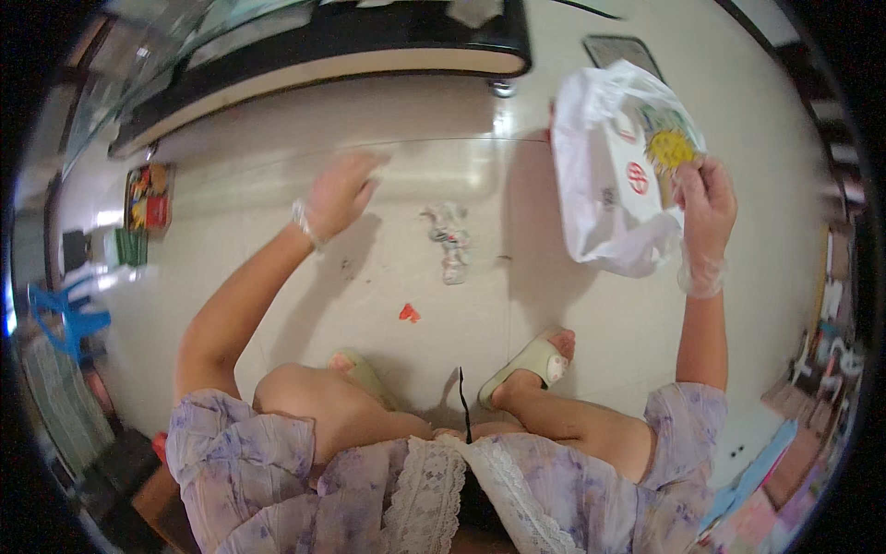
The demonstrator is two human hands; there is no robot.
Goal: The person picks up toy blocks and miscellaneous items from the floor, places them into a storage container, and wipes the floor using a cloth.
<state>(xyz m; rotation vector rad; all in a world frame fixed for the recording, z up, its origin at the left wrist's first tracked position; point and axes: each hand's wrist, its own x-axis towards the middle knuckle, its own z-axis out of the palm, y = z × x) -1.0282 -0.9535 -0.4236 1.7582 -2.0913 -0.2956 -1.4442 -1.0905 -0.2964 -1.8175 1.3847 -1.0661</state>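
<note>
Both my hands wear thin clear plastic gloves. My right hand [707, 190] pinches a yellow sun-shaped piece [669, 149] at the side of a white plastic bag [581, 173] with red print; whether the piece lies in the bag or in front of it I cannot tell. My left hand [344, 190] is raised above the floor at the left, blurred, with its fingers apart and nothing seen in it. Between the hands, a crumpled printed wrapper [451, 242] lies on the tiled floor, and a small red scrap [409, 313] rests nearer to my feet.
A low black cabinet [332, 52] spans the top. A box of colourful items [148, 197] and a blue plastic stool [66, 315] stand at the left. Small dark bits lie on the floor. My slippered feet are below, and a dark-rimmed flat object [619, 52] lies behind the bag.
</note>
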